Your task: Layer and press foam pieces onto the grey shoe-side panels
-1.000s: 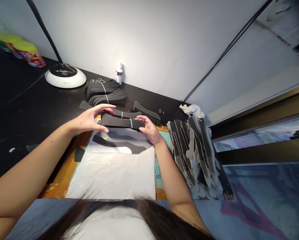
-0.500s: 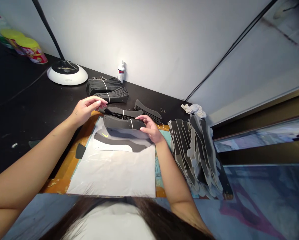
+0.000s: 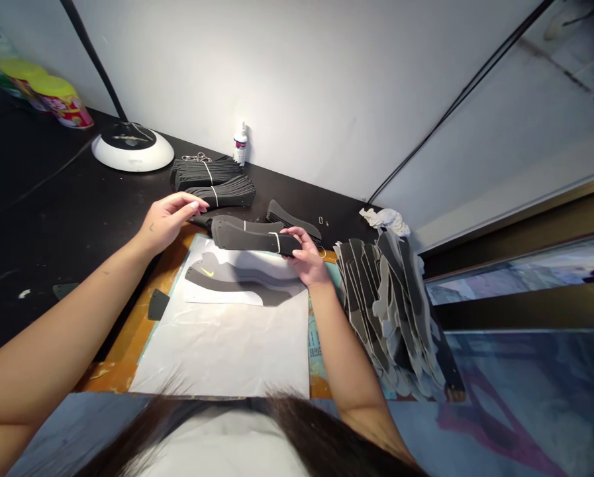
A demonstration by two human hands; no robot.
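Right, on my feed the right hand [image 3: 307,260] has its fingers clamped round one end of a string-tied bundle of black strips [image 3: 251,243]. The left hand [image 3: 166,222] is open, fingers relaxed, hanging just clear of the bundle's far end. That bundle sits at the top edge of the white paper sheet [image 3: 222,348], overlapping a second tied bundle [image 3: 242,226].

Held by one end like that, here's the risk I'd flag: the unsupported end could dip and knock the Nike-marked shoe panel [image 3: 242,286] lying on the sheet, or the string could slip and shed strips. Beyond the sheet, two tied stacks [image 3: 213,180] and a loose stack [image 3: 291,222] crowd the far side. A heaped pile of grey cut pieces [image 3: 386,311] stands to its right, so there's little elbow room.
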